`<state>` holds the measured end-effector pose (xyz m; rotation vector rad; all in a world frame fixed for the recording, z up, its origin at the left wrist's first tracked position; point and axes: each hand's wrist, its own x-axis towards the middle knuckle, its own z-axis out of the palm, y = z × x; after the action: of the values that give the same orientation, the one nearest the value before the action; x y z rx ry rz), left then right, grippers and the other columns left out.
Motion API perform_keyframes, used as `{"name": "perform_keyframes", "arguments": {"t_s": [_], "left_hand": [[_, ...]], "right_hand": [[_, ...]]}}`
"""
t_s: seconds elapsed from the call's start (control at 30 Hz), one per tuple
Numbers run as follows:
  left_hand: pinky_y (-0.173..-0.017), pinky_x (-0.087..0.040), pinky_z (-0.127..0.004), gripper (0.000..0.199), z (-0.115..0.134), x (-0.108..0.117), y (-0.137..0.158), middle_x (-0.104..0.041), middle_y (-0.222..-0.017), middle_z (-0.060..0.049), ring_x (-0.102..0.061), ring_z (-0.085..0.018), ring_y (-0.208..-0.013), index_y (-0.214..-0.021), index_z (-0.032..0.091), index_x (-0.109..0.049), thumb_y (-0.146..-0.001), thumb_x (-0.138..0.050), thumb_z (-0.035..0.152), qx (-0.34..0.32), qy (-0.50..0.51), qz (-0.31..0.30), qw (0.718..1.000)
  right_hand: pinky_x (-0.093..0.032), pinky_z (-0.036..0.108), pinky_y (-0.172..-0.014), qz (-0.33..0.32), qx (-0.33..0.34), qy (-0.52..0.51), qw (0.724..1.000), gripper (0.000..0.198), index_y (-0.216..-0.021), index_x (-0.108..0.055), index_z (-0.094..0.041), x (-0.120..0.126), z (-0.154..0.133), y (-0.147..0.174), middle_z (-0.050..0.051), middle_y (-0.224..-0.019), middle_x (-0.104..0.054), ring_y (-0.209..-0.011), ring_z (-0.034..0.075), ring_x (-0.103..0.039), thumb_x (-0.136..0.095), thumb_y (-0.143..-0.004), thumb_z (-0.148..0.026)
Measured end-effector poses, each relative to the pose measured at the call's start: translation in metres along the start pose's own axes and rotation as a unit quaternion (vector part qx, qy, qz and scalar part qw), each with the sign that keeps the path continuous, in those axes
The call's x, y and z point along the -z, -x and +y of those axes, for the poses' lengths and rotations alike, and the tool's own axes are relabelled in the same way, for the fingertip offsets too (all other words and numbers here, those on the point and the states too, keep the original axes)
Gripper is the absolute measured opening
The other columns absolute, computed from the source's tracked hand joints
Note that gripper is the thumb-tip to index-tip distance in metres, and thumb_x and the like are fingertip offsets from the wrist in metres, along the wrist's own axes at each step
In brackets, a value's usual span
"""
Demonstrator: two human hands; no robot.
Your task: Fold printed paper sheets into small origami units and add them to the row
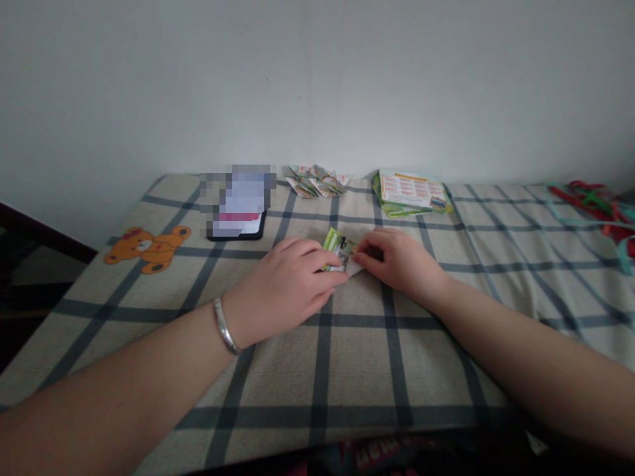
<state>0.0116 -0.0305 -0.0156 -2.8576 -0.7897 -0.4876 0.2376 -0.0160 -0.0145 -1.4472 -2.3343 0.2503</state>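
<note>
A small green-and-white printed paper [340, 243] lies on the checked cloth between my two hands, partly covered by fingers. My left hand [292, 281], with a silver bangle at the wrist, comes from the left; its bent fingers rest over the paper's left side and hold it. From the right, my right hand [399, 261] pinches the paper's right side between thumb and forefinger. White paper shows beneath those fingertips. Whether the sheet is folded there is hard to make out.
Behind stand several folded paper pieces [317, 182] and a stack of printed sheets [414, 192]. A phone [235, 235] with a blurred screen and a bear-shaped cutout [146, 248] are at left. Red and green ribbons [595, 205] lie at far right. A wall [317, 79] backs the table.
</note>
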Motion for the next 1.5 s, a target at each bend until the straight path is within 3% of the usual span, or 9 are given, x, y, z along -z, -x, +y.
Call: {"name": "perform_keyframes", "arguments": {"t_s": [0.9, 1.0, 1.1, 1.23, 1.5], "left_hand": [[-0.098, -0.047, -0.046, 0.027, 0.002, 0.000, 0.001, -0.061, -0.119, -0.005, -0.051, -0.025, -0.112, -0.115, 0.026, -0.067, -0.090, -0.056, 0.025, 0.037, 0.055, -0.026, 0.997], [-0.102, -0.044, -0.048, 0.026, 0.005, 0.002, 0.000, -0.059, -0.128, -0.005, -0.049, -0.026, -0.119, -0.114, 0.025, -0.067, -0.091, -0.055, 0.024, 0.041, 0.049, -0.021, 0.998], [-0.110, -0.035, -0.056, 0.028, 0.008, 0.003, -0.001, -0.054, -0.139, -0.002, -0.036, -0.031, -0.135, -0.117, 0.023, -0.065, -0.090, -0.054, 0.023, 0.030, 0.043, -0.019, 0.998], [-0.117, -0.023, -0.058, 0.035, 0.008, 0.003, -0.002, -0.060, -0.132, -0.002, -0.029, -0.029, -0.141, -0.125, 0.020, -0.059, -0.090, -0.054, 0.023, 0.022, 0.050, -0.017, 0.998], [-0.116, -0.029, -0.052, 0.033, 0.006, 0.002, -0.003, -0.064, -0.127, -0.002, -0.038, -0.028, -0.134, -0.122, 0.019, -0.060, -0.089, -0.057, 0.024, 0.017, 0.059, -0.024, 0.998]], "right_hand": [[-0.035, 0.025, -0.058, 0.005, 0.001, -0.031, 0.999, 0.011, -0.078, -0.062, -0.018, -0.002, 0.005, -0.001, 0.001, -0.072, -0.061, -0.064, 0.013, -0.052, -0.062, -0.082, -0.029], [-0.034, 0.025, -0.058, 0.005, 0.010, -0.031, 0.999, 0.011, -0.078, -0.063, -0.018, -0.003, 0.005, -0.001, 0.001, -0.072, -0.061, -0.065, 0.013, -0.052, -0.062, -0.083, -0.028], [-0.034, 0.025, -0.058, 0.000, 0.016, -0.034, 0.999, 0.009, -0.079, -0.064, -0.018, -0.002, 0.005, -0.001, 0.001, -0.073, -0.062, -0.065, 0.013, -0.052, -0.061, -0.083, -0.026], [-0.037, 0.025, -0.061, -0.015, 0.043, -0.036, 0.998, 0.013, -0.081, -0.069, -0.018, 0.006, 0.009, 0.000, 0.002, -0.075, -0.063, -0.067, 0.013, -0.053, -0.060, -0.086, -0.026], [-0.046, 0.030, -0.077, -0.051, 0.150, -0.007, 0.987, 0.018, -0.098, -0.075, -0.023, 0.016, 0.017, 0.005, 0.006, -0.095, -0.068, -0.086, 0.017, -0.060, -0.060, -0.090, -0.029]]}}
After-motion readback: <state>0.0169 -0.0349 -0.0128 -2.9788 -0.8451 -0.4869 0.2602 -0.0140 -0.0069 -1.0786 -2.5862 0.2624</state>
